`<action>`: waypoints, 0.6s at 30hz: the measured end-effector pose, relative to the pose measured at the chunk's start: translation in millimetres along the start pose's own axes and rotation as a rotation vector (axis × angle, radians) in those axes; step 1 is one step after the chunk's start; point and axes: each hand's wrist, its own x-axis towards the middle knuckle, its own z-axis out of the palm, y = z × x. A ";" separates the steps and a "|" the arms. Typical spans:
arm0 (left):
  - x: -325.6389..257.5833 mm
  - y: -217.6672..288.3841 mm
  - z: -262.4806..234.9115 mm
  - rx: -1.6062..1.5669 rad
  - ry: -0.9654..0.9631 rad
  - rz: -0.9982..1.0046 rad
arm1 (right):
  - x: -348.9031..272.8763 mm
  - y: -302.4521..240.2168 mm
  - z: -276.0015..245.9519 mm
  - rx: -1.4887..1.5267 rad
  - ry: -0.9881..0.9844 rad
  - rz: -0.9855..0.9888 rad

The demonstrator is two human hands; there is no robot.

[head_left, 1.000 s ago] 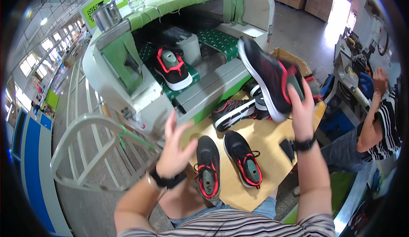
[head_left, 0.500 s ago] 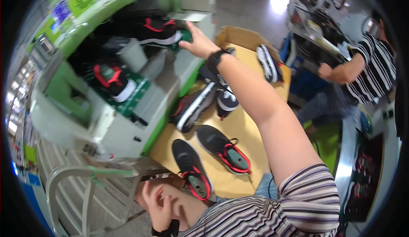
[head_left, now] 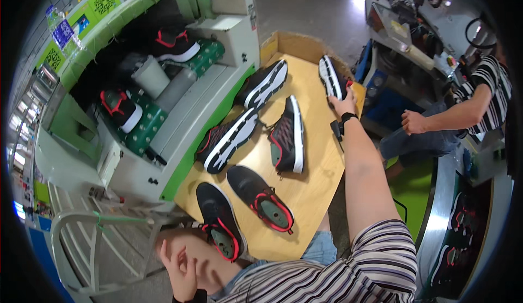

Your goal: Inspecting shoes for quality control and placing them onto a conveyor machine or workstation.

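Reaching across the wooden table (head_left: 316, 183), the right hand (head_left: 344, 106) gripped a black, white-soled sneaker (head_left: 330, 77) at its far edge. Light and flexible, it looked easiest held by its stiffer sole. The left hand (head_left: 177, 267) hung loosely open, holding nothing.

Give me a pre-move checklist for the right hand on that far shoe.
1. Right hand on far shoe: ok, fingers touch its heel end.
2. Full grasp on it: cannot tell, grip side hidden.
3. Far shoe seated on table: not ok, it lies on its side at the far edge by the cardboard box.
4. Left hand free: ok, it holds nothing, low by the near edge.
5. Other shoes apart from the far shoe: ok, gap to nearest sideways shoe.
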 end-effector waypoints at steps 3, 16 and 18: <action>10.6 34.4 -3.7 0.106 0.017 -0.013 | -40.0 4.3 -14.4 0.018 0.102 -0.080; 109.8 162.0 105.3 0.075 -0.224 0.703 | -269.3 10.6 -169.7 0.254 -0.118 -0.284; 114.6 193.8 133.2 -0.095 -0.355 0.714 | -263.6 20.2 -150.8 0.749 -0.409 0.018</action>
